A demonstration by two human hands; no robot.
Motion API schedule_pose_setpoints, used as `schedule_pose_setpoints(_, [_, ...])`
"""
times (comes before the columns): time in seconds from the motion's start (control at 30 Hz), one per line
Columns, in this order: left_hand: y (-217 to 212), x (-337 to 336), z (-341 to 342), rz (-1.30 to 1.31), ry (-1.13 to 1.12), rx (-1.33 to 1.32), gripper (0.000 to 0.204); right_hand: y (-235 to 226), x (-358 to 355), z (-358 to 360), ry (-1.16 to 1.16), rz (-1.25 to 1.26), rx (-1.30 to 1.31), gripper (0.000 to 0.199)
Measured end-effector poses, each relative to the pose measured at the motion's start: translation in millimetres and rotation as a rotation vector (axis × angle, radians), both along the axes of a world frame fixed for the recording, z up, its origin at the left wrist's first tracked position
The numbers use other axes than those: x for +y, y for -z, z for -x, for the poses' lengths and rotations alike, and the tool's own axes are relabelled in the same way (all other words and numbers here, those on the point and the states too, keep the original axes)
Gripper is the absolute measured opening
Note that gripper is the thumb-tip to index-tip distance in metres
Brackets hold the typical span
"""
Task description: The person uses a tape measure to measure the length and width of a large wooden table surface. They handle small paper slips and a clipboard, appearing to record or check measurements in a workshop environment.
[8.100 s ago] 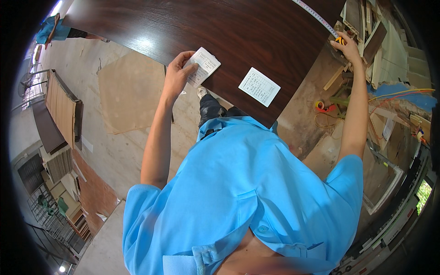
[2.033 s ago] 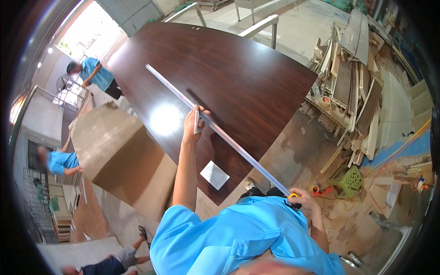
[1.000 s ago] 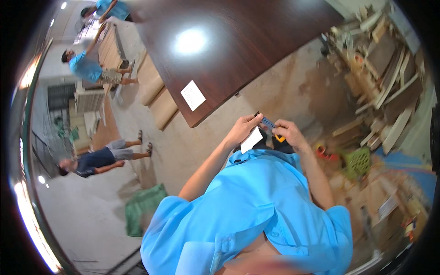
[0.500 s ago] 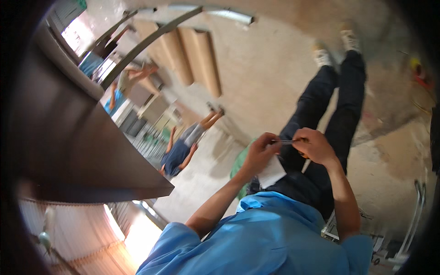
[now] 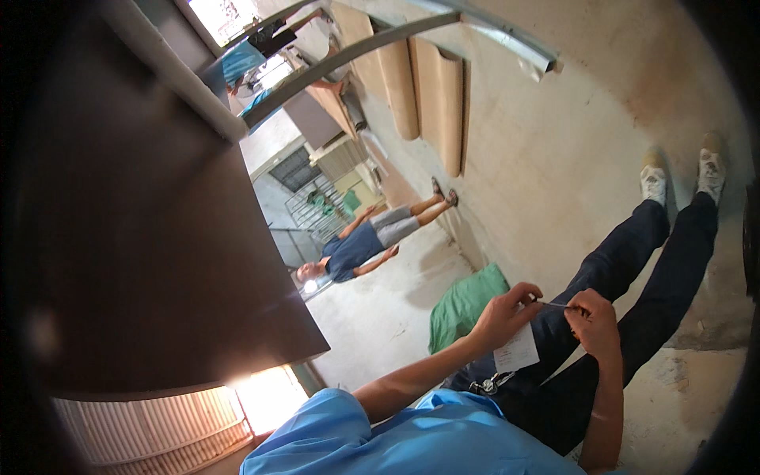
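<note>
My left hand (image 5: 505, 313) is raised in front of my dark trousers (image 5: 633, 261) and holds a small white paper slip (image 5: 518, 349), which hangs below its fingers. A thin light strip (image 5: 554, 304) runs from its fingertips across to my right hand (image 5: 595, 323), which pinches the other end with closed fingers. What the strip is cannot be made out. The two hands are a short gap apart, above my legs and light shoes (image 5: 681, 170).
A large dark brown board (image 5: 158, 237) fills the left side. A green sack (image 5: 463, 305) lies on the concrete floor near my legs. Another person (image 5: 364, 241) stands farther off. Brown sheets (image 5: 435, 87) lean by a metal frame (image 5: 396, 39). Keys (image 5: 491, 385) hang at my waist.
The view has kept swinging away from the brown board toward the floor and my legs. My hands have stayed together in front of me, with the white slip now hanging from the left one.
</note>
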State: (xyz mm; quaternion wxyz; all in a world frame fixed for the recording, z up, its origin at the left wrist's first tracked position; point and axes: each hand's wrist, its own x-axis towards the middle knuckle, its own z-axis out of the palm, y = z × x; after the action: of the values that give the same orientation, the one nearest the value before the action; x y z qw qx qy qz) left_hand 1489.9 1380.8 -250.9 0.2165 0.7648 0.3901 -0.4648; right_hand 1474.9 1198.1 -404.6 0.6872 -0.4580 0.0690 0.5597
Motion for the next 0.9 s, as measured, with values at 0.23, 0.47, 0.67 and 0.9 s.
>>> schedule_pose_setpoints(0.23, [-52.2, -13.8, -11.8, 0.081, 0.326, -0.017, 0.031, -68.4, -34.7, -17.9, -0.04, 0.103, -0.259, 0.017])
schedule_pose_setpoints(0.47, [-152.8, -45.1, -34.5, 0.216, 0.304, -0.267, 0.031, -182.5, -101.1, -72.7, -0.176, 0.179, -0.591, 0.023])
schedule_pose_setpoints(0.67, [-240.7, -37.2, -36.9, 0.242, 0.245, -0.487, 0.031, -280.1, -162.2, -123.7, -0.348, 0.16, -0.485, 0.025])
schedule_pose_setpoints(0.9, [-319.9, -11.9, -9.4, 0.156, -0.036, -0.842, 0.023, -398.3, -170.6, -226.7, -0.618, 0.348, -0.807, 0.023])
